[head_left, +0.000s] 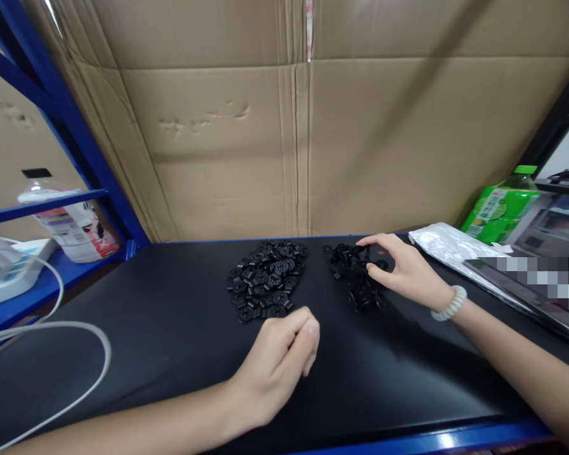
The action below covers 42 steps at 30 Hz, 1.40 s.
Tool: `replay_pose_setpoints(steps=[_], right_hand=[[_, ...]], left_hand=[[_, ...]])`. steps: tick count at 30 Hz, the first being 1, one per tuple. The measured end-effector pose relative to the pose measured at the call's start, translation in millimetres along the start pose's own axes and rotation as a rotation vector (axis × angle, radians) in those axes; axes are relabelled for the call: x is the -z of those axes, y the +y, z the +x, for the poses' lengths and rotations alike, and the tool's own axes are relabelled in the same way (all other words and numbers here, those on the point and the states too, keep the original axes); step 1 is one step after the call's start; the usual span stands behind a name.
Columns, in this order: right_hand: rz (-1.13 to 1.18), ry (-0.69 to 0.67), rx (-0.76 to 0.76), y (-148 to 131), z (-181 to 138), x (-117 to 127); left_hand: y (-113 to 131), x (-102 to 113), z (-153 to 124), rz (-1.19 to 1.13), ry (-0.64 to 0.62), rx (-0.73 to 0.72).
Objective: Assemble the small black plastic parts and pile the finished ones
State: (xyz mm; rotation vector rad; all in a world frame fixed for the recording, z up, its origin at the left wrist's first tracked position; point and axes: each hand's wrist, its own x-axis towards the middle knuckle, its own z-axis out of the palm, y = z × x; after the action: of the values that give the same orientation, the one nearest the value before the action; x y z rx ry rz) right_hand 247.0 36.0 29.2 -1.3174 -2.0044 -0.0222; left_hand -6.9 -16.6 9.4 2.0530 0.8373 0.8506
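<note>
My left hand (282,360) is closed in a loose fist above the black tabletop, just in front of a pile of round black plastic parts with holes (268,278). Whatever it holds, if anything, is hidden by the fingers. To the right, my right hand (403,268) reaches over a smaller heap of black plastic pieces (355,272). Its thumb and forefinger are spread apart at the heap's right side, with no piece visibly gripped. A pale beaded bracelet (450,304) circles the right wrist.
Brown cardboard (218,151) stands behind the black table (171,366). On the right lie a silvery bag (443,246) and a dark flat device (526,297), near a green-labelled bottle (502,205). A blue rack (71,139), a bottle (76,221) and a white cable (102,354) are left.
</note>
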Motion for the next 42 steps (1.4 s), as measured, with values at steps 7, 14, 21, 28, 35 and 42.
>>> replay_pose_setpoints(steps=[7, 14, 21, 28, 35, 42], right_hand=[[-0.017, -0.093, 0.086, 6, -4, -10], [0.141, 0.009, 0.181, -36, -19, -10], [0.255, -0.1, 0.274, -56, -29, -16], [0.337, -0.113, 0.221, -55, -29, -16], [0.537, -0.224, 0.061, -64, -30, -13], [1.055, -0.598, -0.374, -66, -31, -18]], left_hand=[[1, -5, -7, 0.663, -0.216, -0.373], [10, -8, -16, 1.064, -0.048, -0.144], [11, -7, -16, 0.96, -0.193, -0.217], [3, -3, -13, 0.587, -0.149, -0.342], [-13, 6, 4, 0.458, -0.108, -0.163], [-3, 3, 3, 0.156, 0.052, -0.181]])
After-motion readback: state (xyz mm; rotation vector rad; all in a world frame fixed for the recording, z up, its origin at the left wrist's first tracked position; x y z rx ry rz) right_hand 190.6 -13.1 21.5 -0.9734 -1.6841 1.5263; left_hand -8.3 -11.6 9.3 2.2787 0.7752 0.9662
